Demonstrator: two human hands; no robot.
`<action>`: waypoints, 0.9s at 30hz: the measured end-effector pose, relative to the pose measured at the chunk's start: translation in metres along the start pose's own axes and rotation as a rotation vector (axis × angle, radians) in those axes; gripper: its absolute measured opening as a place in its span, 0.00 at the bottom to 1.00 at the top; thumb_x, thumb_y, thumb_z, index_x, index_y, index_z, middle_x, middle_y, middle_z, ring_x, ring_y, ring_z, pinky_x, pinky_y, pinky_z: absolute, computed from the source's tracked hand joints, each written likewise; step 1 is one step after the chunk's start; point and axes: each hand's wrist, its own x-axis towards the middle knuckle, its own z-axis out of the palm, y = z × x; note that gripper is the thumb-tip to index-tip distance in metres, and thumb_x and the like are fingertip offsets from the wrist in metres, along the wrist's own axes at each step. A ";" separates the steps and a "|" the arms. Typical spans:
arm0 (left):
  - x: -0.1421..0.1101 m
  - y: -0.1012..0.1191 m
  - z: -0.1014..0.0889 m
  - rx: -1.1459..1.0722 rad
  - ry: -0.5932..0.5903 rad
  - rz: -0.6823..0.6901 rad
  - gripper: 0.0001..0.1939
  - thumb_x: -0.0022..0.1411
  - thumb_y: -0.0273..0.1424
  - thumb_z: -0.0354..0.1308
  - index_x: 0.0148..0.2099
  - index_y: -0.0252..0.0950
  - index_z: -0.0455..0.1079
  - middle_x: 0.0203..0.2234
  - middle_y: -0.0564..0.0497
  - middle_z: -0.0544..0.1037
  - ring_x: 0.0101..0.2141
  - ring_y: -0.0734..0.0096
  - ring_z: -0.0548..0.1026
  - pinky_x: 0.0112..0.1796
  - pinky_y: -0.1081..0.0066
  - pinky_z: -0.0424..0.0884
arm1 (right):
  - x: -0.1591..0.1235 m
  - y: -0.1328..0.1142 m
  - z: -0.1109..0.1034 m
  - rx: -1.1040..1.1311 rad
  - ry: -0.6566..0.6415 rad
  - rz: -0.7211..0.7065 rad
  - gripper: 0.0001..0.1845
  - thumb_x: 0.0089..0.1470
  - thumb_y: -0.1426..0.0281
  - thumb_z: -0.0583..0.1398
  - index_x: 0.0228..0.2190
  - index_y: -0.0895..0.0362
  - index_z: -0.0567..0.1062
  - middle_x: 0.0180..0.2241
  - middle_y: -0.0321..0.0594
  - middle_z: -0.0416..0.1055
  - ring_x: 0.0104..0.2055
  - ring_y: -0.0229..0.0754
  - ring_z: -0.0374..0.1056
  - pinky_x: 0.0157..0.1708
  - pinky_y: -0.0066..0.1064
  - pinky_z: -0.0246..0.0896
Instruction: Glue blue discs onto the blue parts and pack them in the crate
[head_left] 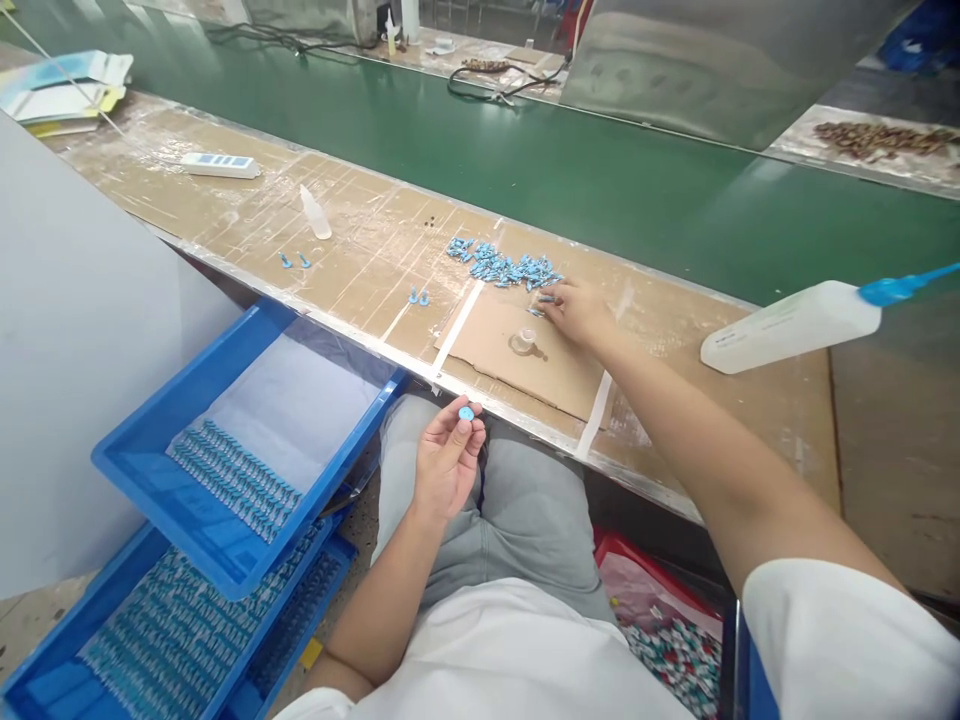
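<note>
My left hand (448, 455) is held over my lap, fingers pinched on a small blue round piece (466, 413). My right hand (576, 308) reaches out across the cardboard-covered bench, its fingers curled down at the near edge of a pile of small blue parts (504, 267). What those fingers hold is hidden. A small clear cup-like item (525, 342) sits on a loose cardboard sheet (525, 365) just left of my right hand.
A blue tray (187, 480) with rows of blue parts rests on a lower blue tray (150, 640) at my left. A white squeeze bottle with a blue nozzle (795, 322) lies at right. A small dropper bottle (316, 214), a power strip (220, 165), loose blue pieces (418, 296) and a green conveyor belt (570, 170) lie beyond.
</note>
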 end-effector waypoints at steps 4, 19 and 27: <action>0.002 -0.001 0.001 -0.009 0.030 -0.046 0.16 0.48 0.23 0.71 0.42 0.34 0.79 0.37 0.49 0.82 0.32 0.81 0.80 0.38 0.82 0.75 | 0.014 0.019 0.008 -0.023 -0.083 0.004 0.14 0.56 0.67 0.59 0.40 0.58 0.80 0.39 0.47 0.77 0.39 0.48 0.71 0.44 0.39 0.65; 0.006 -0.015 0.005 -0.012 0.066 -0.176 0.13 0.52 0.21 0.67 0.42 0.33 0.79 0.37 0.48 0.82 0.33 0.78 0.80 0.39 0.80 0.77 | -0.012 0.027 -0.003 0.119 0.013 -0.025 0.15 0.59 0.67 0.54 0.41 0.57 0.79 0.44 0.48 0.77 0.46 0.47 0.72 0.50 0.42 0.65; 0.005 -0.021 0.006 0.014 0.010 -0.205 0.14 0.52 0.22 0.69 0.43 0.32 0.78 0.38 0.46 0.83 0.34 0.76 0.81 0.39 0.78 0.78 | -0.028 0.027 -0.014 0.257 0.033 0.083 0.15 0.50 0.64 0.63 0.40 0.58 0.81 0.36 0.45 0.79 0.33 0.44 0.74 0.40 0.40 0.71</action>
